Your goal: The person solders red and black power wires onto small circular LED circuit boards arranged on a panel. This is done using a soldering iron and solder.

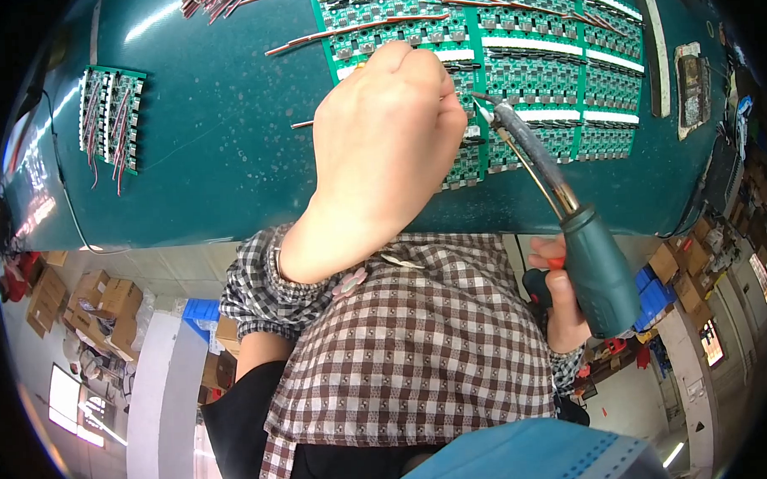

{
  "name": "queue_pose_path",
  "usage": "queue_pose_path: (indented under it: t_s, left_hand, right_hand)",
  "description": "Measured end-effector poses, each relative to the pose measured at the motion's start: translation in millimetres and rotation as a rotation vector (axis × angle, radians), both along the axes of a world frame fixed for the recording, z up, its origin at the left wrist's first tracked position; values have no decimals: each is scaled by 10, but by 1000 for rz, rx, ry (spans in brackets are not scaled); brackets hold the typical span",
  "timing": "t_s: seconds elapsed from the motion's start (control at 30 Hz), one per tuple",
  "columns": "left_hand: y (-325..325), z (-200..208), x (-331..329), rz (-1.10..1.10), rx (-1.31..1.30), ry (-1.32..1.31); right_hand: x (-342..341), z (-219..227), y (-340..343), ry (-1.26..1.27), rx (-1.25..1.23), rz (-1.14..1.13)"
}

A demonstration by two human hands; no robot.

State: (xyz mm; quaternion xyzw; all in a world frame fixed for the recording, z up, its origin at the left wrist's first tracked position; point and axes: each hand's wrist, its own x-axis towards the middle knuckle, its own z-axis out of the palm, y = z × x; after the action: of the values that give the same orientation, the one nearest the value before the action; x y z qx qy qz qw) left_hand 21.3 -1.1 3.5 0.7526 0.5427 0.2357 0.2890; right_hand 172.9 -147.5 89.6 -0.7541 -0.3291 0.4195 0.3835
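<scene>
So over by the left edge of the dark green worktop (pixel 220 169) there's a small block of green circuit boards (pixel 116 122) with red-and-white wires on top. Further right, a loose bundle of red-and-white wires (pixel 219 2) gets cut off by the picture's top.

The left hand (pixel 388 129) is palm-down, wrist bent, fingers curled and pressed together like a fist. A thin wire end (pixel 302 124) pokes out left of it, but I can't tell what's pinched, the knuckles hide it. It covers part of the big green circuit board panel (pixel 530 95), which sits toward the worktop's front edge: rows of boards, white strips, black bits, a few wires lying across the back.

On the right, the right hand (pixel 565 313) wraps round the green-handled soldering iron (pixel 600 274), partly hidden behind it. Tip's right by the left fingertips; can't tell if it's touching.
</scene>
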Motion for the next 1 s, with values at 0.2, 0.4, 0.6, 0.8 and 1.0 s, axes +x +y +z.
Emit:
queue_pose_path:
  t_s: [0.2,0.4,0.6,0.8,1.0]
  left_hand:
    - [-25,-19,13,20,11,11]
    - [-59,-37,33,44,22,1]
    - [-69,-37,40,41,9,-3]
    - [-75,-29,15,46,2,13]
    - [-85,-32,25,53,-1,11]
  right_hand:
    - [30,-20,-24,-7,-41,44]
    - [55,10,-52,-26,-97,62]
    - [62,-1,-78,-19,-103,51]
    - [53,8,-60,-11,-107,67]
    - [41,22,-53,-2,-138,45]
